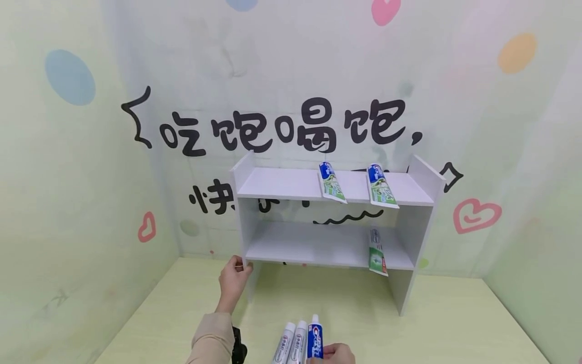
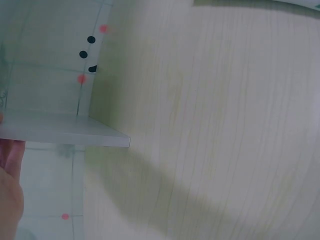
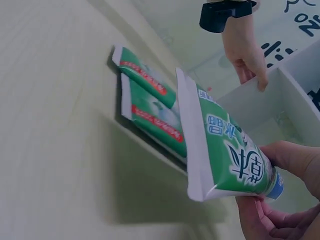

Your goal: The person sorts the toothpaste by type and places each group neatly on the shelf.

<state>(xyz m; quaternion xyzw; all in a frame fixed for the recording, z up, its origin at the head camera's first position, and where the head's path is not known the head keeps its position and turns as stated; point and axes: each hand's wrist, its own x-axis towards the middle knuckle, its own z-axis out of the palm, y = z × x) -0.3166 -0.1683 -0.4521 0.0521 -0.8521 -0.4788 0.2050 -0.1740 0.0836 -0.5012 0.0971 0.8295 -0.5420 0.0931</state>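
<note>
My left hand [image 1: 234, 279] grips the left side panel of a white two-tier shelf [image 1: 313, 246], thumb and fingers on opposite faces of the board in the left wrist view. My right hand [image 1: 338, 354] pinches a blue and green toothpaste tube [image 1: 314, 338] near its blue cap. In the right wrist view this tube [image 3: 232, 155] is tilted above the table, its flat white end towards the camera. Two white and green toothpaste tubes [image 3: 152, 117] lie side by side on the table just left of it.
On the top tier lie two blue and green tubes [image 1: 332, 182], [image 1: 382, 185]. One white and green tube [image 1: 377, 253] lies at the lower tier's right, its end over the front edge. Printed walls [image 1: 291, 60] enclose the pale wooden table [image 1: 364, 313] behind and at both sides.
</note>
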